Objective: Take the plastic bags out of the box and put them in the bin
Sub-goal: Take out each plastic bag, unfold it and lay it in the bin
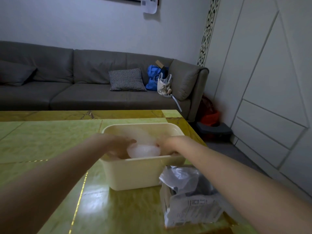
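Note:
A cream plastic bin [140,174] stands on the green table. Inside it lies a crumpled white plastic bag [143,150]. Both my hands reach down into the bin. My left hand [120,146] curls round the bag's left end, thumb on top. At the bag's right end my right hand [166,146] has its fingers curled down on it; both hands are blurred. Under my right forearm, at the lower right, stands a grey printed box [190,211] with a grey plastic bag [182,179] bulging out of its top.
The green marble-look table [50,141] ends just right of the bin and the box. Behind it runs a grey sofa [84,92] with a checked cushion [126,80], a blue bag and a white handbag. White cupboards [270,81] line the right wall.

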Demonstrator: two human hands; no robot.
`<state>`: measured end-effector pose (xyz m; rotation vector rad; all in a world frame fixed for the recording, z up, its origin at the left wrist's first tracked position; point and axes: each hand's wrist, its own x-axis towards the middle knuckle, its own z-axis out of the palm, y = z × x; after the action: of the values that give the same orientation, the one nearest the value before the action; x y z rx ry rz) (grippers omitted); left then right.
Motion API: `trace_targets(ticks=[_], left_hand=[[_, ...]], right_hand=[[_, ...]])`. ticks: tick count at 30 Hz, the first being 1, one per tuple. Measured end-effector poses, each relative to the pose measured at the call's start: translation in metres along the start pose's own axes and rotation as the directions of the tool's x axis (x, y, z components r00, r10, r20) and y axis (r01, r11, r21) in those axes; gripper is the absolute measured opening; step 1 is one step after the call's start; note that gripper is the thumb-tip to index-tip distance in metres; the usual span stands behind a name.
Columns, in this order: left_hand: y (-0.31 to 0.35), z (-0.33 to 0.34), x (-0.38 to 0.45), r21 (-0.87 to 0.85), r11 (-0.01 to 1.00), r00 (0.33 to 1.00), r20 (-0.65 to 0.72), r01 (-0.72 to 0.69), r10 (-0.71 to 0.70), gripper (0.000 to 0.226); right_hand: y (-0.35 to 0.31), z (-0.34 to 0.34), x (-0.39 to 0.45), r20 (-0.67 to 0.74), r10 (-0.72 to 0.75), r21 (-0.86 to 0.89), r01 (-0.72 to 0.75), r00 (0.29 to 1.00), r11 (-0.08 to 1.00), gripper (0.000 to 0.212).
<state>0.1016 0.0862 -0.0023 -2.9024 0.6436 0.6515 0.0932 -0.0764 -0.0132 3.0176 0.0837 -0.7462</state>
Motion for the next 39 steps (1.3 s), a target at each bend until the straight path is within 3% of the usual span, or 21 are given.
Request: trace_targets(ticks=[2, 4, 9, 12, 14, 18, 20, 23, 26, 29, 32, 36, 39], left_hand=[[-0.006, -0.011, -0.008, 0.014, 0.999, 0.999, 0.019, 0.039, -0.040, 0.080], [-0.011, -0.020, -0.017, -0.080, 0.996, 0.999, 0.020, 0.036, -0.035, 0.082], [-0.014, -0.033, -0.035, -0.190, 0.981, 0.991, -0.133, -0.038, 0.013, 0.062], [-0.002, -0.038, -0.050, -0.199, 0.971, 0.942, -0.331, -0.132, 0.060, 0.037], [0.014, -0.036, -0.062, -0.211, 0.955, 0.904, -0.414, -0.211, 0.108, 0.022], [0.053, -0.018, -0.073, -0.274, 0.933, 0.949, -0.273, -0.231, 0.155, 0.024], [0.070, -0.009, -0.078, -0.260, 0.952, 0.972, -0.208, -0.162, 0.108, 0.035], [0.082, -0.005, -0.084, -0.278, 0.955, 0.973, -0.229, -0.099, 0.034, 0.042], [0.088, -0.009, -0.090, -0.489, 0.865, 0.969, -0.245, -0.113, -0.012, 0.041], [0.091, -0.010, -0.093, -0.730, 0.660, 0.965, -0.261, -0.177, -0.029, 0.042], [0.096, -0.006, -0.093, -0.781, 0.584, 0.954, -0.299, -0.223, -0.036, 0.043], [0.100, -0.006, -0.093, -0.728, 0.617, 0.923, -0.385, -0.299, -0.007, 0.032], [0.098, -0.004, -0.092, -0.519, 0.796, 0.887, -0.459, -0.312, 0.049, 0.021]], right_hand=[[0.000, 0.002, 0.004, -0.004, 0.007, 0.007, -0.007, 1.000, 1.000, 0.049], [0.000, 0.000, 0.001, -0.004, 0.019, 0.023, -0.019, 1.000, 1.000, 0.051], [0.005, -0.021, -0.036, -0.110, -0.035, 0.105, 0.047, 0.993, 0.993, 0.069], [0.010, -0.035, -0.076, -0.334, -0.066, 0.209, 0.142, 0.940, 0.968, 0.037], [0.015, -0.035, -0.101, -0.342, -0.065, 0.269, 0.164, 0.937, 0.949, 0.025], [0.016, -0.009, -0.136, -0.146, -0.006, 0.113, 0.023, 0.989, 0.993, 0.044], [0.015, 0.011, -0.139, -0.189, 0.016, 0.114, 0.006, 0.982, 0.993, 0.035], [0.014, 0.021, -0.141, -0.370, 0.035, 0.217, 0.049, 0.928, 0.975, 0.011], [0.019, 0.015, -0.147, -0.450, 0.058, 0.345, 0.113, 0.891, 0.932, 0.020], [0.024, 0.008, -0.157, -0.429, 0.028, 0.398, 0.161, 0.903, 0.903, 0.027], [0.033, 0.008, -0.162, -0.428, 0.056, 0.464, 0.166, 0.902, 0.870, 0.028], [0.046, 0.015, -0.162, -0.451, 0.193, 0.598, 0.134, 0.871, 0.790, 0.031], [0.059, 0.023, -0.156, -0.489, 0.341, 0.696, 0.123, 0.803, 0.707, 0.028]])
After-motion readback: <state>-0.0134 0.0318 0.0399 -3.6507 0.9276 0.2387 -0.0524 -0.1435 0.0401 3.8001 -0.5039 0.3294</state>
